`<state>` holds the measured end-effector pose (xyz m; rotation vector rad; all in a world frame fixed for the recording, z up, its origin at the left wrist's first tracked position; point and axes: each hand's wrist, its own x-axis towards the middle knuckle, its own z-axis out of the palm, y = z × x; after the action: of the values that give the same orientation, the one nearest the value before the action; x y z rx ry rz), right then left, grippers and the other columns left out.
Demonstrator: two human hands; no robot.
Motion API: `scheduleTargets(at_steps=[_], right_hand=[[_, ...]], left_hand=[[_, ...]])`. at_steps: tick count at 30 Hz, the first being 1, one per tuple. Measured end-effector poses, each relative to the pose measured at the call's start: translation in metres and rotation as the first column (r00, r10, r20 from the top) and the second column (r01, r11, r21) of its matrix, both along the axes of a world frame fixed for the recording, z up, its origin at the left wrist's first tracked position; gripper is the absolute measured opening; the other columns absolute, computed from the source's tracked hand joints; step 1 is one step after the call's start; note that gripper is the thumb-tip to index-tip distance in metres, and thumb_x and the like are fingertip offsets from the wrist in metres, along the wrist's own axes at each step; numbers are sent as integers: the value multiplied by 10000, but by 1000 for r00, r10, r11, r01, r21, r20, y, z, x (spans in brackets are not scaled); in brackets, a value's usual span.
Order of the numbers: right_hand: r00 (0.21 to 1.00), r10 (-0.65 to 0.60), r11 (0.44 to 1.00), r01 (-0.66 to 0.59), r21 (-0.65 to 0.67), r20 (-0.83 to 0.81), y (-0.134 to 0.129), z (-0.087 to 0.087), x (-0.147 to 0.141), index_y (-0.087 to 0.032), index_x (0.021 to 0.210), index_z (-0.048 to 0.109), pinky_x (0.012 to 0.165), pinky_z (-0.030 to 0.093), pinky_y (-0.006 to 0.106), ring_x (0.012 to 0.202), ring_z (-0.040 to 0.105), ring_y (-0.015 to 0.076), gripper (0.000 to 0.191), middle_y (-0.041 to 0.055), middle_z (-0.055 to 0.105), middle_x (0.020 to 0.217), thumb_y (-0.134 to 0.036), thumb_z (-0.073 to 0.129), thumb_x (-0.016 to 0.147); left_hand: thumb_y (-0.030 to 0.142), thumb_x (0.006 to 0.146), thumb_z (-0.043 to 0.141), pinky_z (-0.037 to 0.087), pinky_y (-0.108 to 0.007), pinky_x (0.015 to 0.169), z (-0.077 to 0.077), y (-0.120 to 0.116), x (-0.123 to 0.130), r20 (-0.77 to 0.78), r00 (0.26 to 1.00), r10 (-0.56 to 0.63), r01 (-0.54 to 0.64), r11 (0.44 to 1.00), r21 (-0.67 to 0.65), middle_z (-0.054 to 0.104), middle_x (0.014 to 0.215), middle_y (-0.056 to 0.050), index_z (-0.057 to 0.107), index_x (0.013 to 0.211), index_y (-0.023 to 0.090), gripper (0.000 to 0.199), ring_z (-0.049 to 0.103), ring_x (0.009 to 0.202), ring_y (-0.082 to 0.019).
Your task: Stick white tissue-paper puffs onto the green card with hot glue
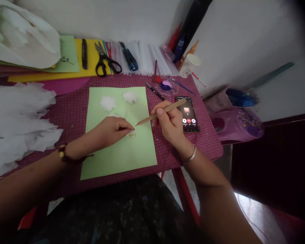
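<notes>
On a light green sheet of paper lie two fluffy white tissue puffs, and another white patch is partly hidden behind my left hand. My left hand reaches across the sheet with its fingertips pinched together, low over the paper. A small whitish bit and a glossy wet-looking spot show right at those fingertips; whether the fingers hold the bit is unclear. My right hand grips a flat wooden stick like a pen. Its pointed end comes down close to my left fingertips.
A lit phone lies beside my right hand. Behind it are a black marker, a paint palette and brushes. Scissors, a cutter and glue sticks line the back. White tissue sheets spread at left.
</notes>
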<state>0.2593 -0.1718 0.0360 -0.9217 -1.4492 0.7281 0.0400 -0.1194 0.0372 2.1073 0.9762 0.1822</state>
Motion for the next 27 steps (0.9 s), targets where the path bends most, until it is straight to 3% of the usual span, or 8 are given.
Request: scheduleTargets(at_steps=[6,14,22,25,27], right_hand=[[997,50,997,-46,-61,60,-4,0,-3,-211,846,601,508,405,234,496,520,67,232,-69,551,587,-343,514,1016],[904,164,984,-123,-126,395,-6,0,-8,-222,756,590,604,430,285,605,562,112,390,4,647,731,-449,420,1024],[860,172,985,-149,-86,481,-5,-2,-9,-211,796,601,626,422,288,649,586,120,359,30,683,822,-381,394,1036],[838,183,983,-174,-66,514,-4,-4,-9,-203,867,612,628,425,291,662,591,131,300,36,681,828,-340,401,1032],[813,198,978,-199,-59,547,-4,-5,-11,-201,896,618,633,431,300,680,599,144,292,45,686,838,-340,398,1029]], left_hand=[[395,842,534,451,-263,688,-9,7,0,-11,1000,-21,20,997,-69,767,853,-24,801,922,223,328,672,783,-167],[342,873,447,381,-263,614,-10,3,0,13,993,-115,113,988,102,656,699,-20,692,704,200,330,597,660,-147],[315,889,416,418,-279,660,-18,5,2,-42,986,-160,165,969,183,668,741,-46,671,736,191,322,619,699,-173],[319,895,385,458,-295,702,-11,5,1,-58,988,-141,150,968,199,706,807,-68,702,811,185,355,647,753,-191],[315,903,374,485,-321,790,4,1,-6,-24,999,-39,44,966,255,737,957,-93,723,978,175,383,668,879,-216]])
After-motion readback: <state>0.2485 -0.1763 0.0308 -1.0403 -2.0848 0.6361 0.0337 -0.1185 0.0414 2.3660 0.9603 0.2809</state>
